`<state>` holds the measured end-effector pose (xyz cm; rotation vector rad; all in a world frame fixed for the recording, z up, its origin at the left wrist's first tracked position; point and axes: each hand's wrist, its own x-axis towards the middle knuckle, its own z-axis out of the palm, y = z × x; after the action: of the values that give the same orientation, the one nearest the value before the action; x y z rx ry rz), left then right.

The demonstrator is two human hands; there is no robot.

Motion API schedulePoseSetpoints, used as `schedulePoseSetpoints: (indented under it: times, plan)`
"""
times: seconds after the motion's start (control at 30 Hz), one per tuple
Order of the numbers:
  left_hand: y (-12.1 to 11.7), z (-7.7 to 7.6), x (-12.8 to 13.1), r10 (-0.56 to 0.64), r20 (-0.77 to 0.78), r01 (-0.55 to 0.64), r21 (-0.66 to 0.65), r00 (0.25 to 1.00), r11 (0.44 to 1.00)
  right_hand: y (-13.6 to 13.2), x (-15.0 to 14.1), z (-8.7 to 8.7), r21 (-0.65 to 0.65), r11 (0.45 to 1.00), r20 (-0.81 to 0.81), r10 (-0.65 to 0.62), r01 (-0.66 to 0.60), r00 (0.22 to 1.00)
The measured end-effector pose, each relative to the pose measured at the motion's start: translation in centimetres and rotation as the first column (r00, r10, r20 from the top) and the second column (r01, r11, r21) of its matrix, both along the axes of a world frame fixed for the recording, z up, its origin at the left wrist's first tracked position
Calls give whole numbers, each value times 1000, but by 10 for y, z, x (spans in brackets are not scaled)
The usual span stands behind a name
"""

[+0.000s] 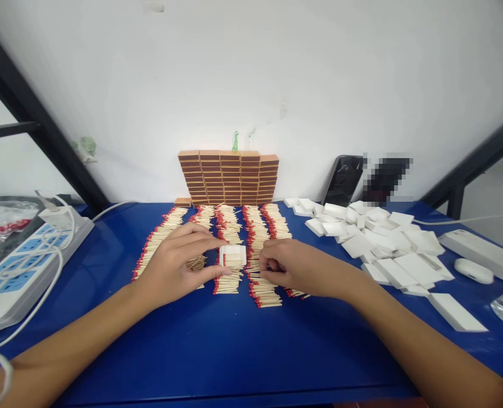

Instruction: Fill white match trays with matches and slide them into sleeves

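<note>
Between thumb and fingers, my left hand [177, 260] grips a small white matchbox tray [236, 250] by its left side. Several red-tipped matches lie inside the tray. My right hand [291, 263] is curled in a pinch just right of the tray, its fingertips down at a row of matches [266, 297]; whatever they hold is too small to make out. Other red-headed matches run in long rows toward the wall, such as the far-left row [160, 238] and the row behind the tray [228, 224]. My left hand partly covers the rows on its side.
Stacked brown matchboxes [229, 178] stand against the wall, one box [182, 202] beside them. White empty trays [387, 238] are heaped at right, near a black phone [345, 178]. A power strip [34, 255] with white cables lies left on the blue table [234, 351].
</note>
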<state>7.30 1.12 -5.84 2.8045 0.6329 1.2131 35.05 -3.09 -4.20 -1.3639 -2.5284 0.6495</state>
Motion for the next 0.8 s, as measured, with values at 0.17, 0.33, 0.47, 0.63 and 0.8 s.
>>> schedulePoseSetpoints:
  times: [0.17, 0.33, 0.47, 0.63, 0.8]
  plan:
    - [0, 0, 0, 7, 1, -7, -7, 1000, 1000, 0, -1, -1, -31, 999, 18, -15, 16, 1000]
    - [1, -1, -1, -3, -2, 3, -1, 1000, 1000, 0, 1, -3, 0, 1000, 28, 9, -9, 1000]
    - [1, 0, 0, -3, -2, 3, 0, 1000, 1000, -1, 4, 2, 24, 1000, -52, 13, -12, 999]
    - [-1, -1, 1, 8, 11, -8, -13, 1000, 1000, -4, 5, 12, 57, 998, -207, -9, 21, 978]
    - [0, -2, 1, 27, 13, -27, -24, 1000, 999, -4, 2, 13, 89, 996, -175, -3, 19, 984]
